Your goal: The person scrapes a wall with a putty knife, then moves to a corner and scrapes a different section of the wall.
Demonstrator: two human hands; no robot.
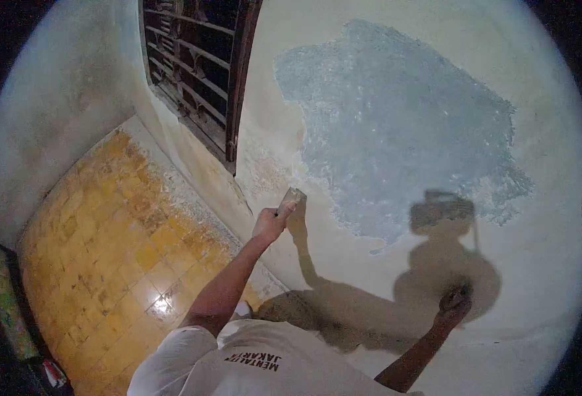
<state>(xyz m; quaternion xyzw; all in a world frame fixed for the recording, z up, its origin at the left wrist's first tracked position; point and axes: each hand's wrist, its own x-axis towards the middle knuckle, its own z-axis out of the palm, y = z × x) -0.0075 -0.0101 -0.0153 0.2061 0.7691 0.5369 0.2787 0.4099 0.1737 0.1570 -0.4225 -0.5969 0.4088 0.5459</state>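
My left hand (270, 226) is closed around the handle of a putty knife (294, 196), held up to the pale wall left of the large grey patch (403, 125). The blade points up toward the patch's lower left edge and overlaps the wall in this view. On the right, my right hand (456, 307) is in shadow, low in front of the wall. Its fingers are curled at a small dark shape, and I cannot tell what that is. My head and body cast a shadow (439, 264) over the patch's lower edge.
A barred window (192, 59) with a dark wooden frame is set in the wall at upper left. Yellow floor tiles (119, 244) lie below, with pale dust or debris (192, 191) along the wall's foot. A dark-edged, patterned green object (7, 297) stands at far left.
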